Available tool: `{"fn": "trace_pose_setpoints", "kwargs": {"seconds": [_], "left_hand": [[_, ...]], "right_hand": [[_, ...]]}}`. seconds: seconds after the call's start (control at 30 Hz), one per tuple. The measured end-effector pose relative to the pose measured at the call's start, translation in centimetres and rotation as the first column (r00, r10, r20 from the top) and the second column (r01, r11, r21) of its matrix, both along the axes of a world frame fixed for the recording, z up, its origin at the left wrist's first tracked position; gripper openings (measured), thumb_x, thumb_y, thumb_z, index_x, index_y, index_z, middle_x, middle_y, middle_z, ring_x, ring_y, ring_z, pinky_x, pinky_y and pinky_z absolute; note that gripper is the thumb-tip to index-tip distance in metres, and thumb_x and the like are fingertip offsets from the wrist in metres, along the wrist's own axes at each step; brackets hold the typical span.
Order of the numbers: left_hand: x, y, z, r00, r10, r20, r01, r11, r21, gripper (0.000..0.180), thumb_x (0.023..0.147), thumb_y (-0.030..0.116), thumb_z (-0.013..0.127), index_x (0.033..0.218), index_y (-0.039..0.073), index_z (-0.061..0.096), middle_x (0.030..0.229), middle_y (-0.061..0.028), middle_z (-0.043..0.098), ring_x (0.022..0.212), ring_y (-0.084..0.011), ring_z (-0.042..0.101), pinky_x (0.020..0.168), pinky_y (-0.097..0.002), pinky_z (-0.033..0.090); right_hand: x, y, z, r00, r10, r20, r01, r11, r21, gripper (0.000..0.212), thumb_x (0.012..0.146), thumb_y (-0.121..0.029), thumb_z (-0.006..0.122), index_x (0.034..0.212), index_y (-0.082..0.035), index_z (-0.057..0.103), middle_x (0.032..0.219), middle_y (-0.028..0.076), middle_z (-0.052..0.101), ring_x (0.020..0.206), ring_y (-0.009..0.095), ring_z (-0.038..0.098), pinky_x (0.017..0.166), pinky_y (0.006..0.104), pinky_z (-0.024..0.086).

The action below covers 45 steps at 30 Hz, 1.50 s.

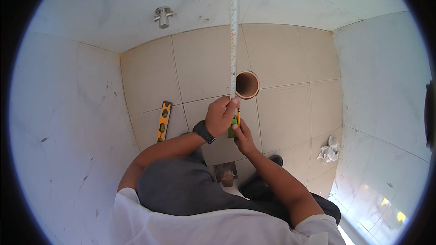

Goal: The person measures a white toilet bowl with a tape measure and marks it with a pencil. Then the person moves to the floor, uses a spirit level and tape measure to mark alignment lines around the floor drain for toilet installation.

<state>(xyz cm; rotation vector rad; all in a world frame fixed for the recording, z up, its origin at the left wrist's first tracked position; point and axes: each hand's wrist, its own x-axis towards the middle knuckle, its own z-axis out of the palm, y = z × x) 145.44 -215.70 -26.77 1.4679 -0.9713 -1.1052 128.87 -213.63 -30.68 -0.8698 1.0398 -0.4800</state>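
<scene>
A white tape measure blade (234,41) stretches from my hands past the left side of a round brown pipe opening (248,85) in the floor and on to the far wall. My left hand (220,117), with a black watch on its wrist, is closed on the blade just short of the pipe. Close behind it, my right hand (244,139) grips the green tape measure case (233,128). A thin yellow pencil (239,114) sticks up between the two hands. Which hand holds the pencil I cannot tell.
On the left floor lies a yellow spirit level (164,121). A metal valve (163,17) juts from the far wall. Crumpled white paper or cloth (329,149) rests by the right wall (381,77). Between my feet is a dark square patch with a rounded brown thing (227,180).
</scene>
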Motion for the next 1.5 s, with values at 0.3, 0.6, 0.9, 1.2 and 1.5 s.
{"fn": "trace_pose_setpoints", "kwargs": {"seconds": [0.3,0.6,0.9,1.2,1.5], "left_hand": [[0.4,1.1,-0.9,1.0,-0.026,0.014,0.026,0.998,0.058,0.026,0.104,0.02,0.056,0.103,-0.003,0.068,0.089,-0.0059,0.065,0.082,-0.0122,0.06,0.074,-0.0297,0.049],[-0.9,5.6,-4.8,0.823,-0.359,-0.441,0.54,0.736,0.408,0.047,0.101,0.045,0.057,0.101,-0.001,0.07,0.088,-0.0091,0.065,0.079,-0.0144,0.062,0.073,-0.0305,0.051],[12.4,6.7,-2.5,0.742,-0.471,0.477,0.143,0.806,0.574,0.043,0.087,0.043,0.073,0.096,0.001,0.07,0.088,-0.0187,0.069,0.081,-0.0338,0.067,0.075,-0.0419,0.053],[15.5,13.5,-0.5,0.673,-0.543,0.501,-0.228,0.492,0.84,0.07,0.078,0.039,0.081,0.125,-0.002,0.049,0.117,-0.0236,0.059,0.101,-0.0432,0.063,0.088,-0.0483,0.053],[14.4,9.6,-1.0,0.592,-0.327,0.737,0.173,0.944,0.28,0.055,0.086,0.017,0.068,0.135,-0.003,0.052,0.114,-0.0232,0.054,0.103,-0.0392,0.054,0.092,-0.0454,0.047]], "right_hand": [[-2.6,-2.0,0.6,0.943,0.203,-0.263,-0.264,0.939,-0.22,0.034,0.096,-0.034,0.062,0.105,-0.001,0.061,0.074,0.005,0.057,0.071,0.013,0.054,0.065,0.0319,0.045],[-7.7,-6.4,4.2,0.58,0.369,-0.726,-0.75,0.589,-0.3,0.041,0.088,-0.04,0.069,0.107,-0.004,0.059,0.095,0.02,0.063,0.086,0.041,0.064,0.074,0.0476,0.05],[-20.3,-11.2,2.4,0.18,0.104,-0.978,-0.836,0.54,-0.096,0.046,0.087,-0.041,0.069,0.113,-0.006,0.053,0.107,0.019,0.058,0.089,0.041,0.065,0.072,0.0524,0.053],[-22.8,-11.1,1.6,-0.023,0.056,-0.998,-0.816,0.576,0.051,0.055,0.084,-0.046,0.073,0.113,-0.006,0.049,0.117,0.02,0.051,0.09,0.041,0.066,0.07,0.0505,0.056],[-12.5,-16.8,5.0,0.42,-0.042,-0.906,-0.799,0.456,-0.392,0.036,0.083,-0.029,0.077,0.105,-0.005,0.061,0.099,0.014,0.063,0.086,0.035,0.065,0.071,0.0443,0.054]]}}
